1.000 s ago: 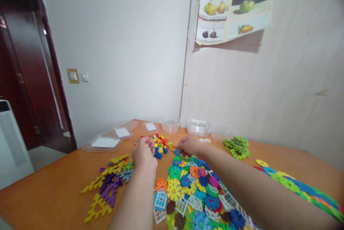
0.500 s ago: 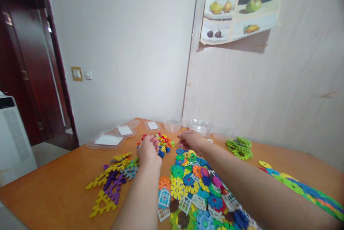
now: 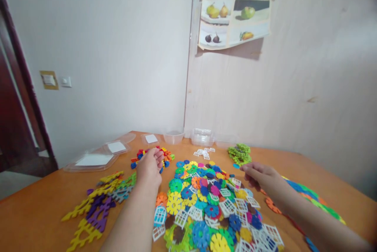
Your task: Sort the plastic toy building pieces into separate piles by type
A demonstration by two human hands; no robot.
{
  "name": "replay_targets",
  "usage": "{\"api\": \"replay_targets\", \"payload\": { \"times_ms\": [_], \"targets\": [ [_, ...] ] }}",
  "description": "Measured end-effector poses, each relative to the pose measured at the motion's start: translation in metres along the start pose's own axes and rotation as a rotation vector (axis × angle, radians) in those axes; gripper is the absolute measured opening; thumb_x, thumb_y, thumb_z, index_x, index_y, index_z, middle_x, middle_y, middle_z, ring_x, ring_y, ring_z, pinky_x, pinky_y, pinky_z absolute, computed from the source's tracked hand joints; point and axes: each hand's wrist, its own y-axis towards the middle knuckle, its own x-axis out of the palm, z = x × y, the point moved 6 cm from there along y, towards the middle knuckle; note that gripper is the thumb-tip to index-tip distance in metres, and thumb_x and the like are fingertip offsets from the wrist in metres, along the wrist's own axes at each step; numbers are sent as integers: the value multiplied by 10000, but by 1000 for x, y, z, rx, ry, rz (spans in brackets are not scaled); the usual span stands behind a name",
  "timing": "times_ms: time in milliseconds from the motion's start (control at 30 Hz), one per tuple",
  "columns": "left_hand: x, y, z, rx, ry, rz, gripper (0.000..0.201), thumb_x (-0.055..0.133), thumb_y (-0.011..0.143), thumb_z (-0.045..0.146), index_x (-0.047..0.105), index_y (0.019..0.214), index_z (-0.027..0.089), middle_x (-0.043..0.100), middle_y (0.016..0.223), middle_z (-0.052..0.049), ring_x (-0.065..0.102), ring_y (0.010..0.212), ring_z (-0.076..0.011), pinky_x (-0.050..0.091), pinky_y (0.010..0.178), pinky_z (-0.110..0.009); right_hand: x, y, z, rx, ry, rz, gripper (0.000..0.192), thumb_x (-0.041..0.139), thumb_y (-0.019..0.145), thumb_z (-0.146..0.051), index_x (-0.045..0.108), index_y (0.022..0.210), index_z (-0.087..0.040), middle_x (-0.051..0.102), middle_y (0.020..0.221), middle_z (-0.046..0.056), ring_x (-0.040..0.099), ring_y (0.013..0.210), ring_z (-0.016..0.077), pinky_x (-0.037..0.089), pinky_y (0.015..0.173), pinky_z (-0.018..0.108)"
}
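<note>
Small bricks (image 3: pixel 153 154) lie under the loosely curled left hand (image 3: pixel 149 167) — right hand (image 3: pixel 260 176), fingers half-curled, hovers well apart.

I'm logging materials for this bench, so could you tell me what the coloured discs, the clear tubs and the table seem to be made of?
Discs: most likely moulded plastic, going by the saturated flat colours and identical notched shapes, with a slight sheen.
Tubs: thin clear plastic, see-through with glossy rims.
Table: an orange-brown, wood-look top, smooth and faintly reflective; whether laminate or varnished wood cannot be told.

Two hands (image 3: pixel 149 167), three clear lids (image 3: pixel 93 161)
</note>
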Motion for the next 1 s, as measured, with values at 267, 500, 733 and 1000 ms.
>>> {"api": "replay_targets", "payload": {
  "times_ms": [267, 500, 733, 1000],
  "targets": [
    [22, -13, -15, 81, 357, -208, 179, 668, 738, 309, 684, 794, 140, 711, 775, -70, 646, 670, -143, 463, 643, -250, -15, -55, 39, -37, -114, 39, 382, 501, 846, -564, 613, 793, -203, 509, 584, -26, 480, 539, 130, 360, 512, 244],
    [33, -23, -35, 208, 518, -413, 209, 776, 668, 309, 608, 609, 199, 629, 587, -18, 612, 660, -221, 409, 576, -261, 3, -62, 35, -94, -133, 26, 339, 479, 868, -496, 628, 792, -201, 601, 675, 6, 535, 621, 153, 423, 580, 250],
    [45, -34, -43, 297, 610, -548, 289, 808, 594, 265, 540, 496, 223, 580, 504, -11, 525, 543, -201, 317, 537, -233, 20, -40, -2, -223, -291, 32, 266, 457, 888, -392, 604, 763, -208, 617, 650, 4, 558, 613, 150, 407, 572, 237],
    [40, -29, -28, 339, 537, -446, 243, 784, 655, 357, 610, 571, 208, 652, 606, -31, 604, 654, -228, 424, 591, -272, 67, 44, -35, -223, -634, -17, 199, 543, 859, -333, 670, 832, -183, 715, 829, 51, 620, 764, 166, 372, 622, 229]
  ]
}}
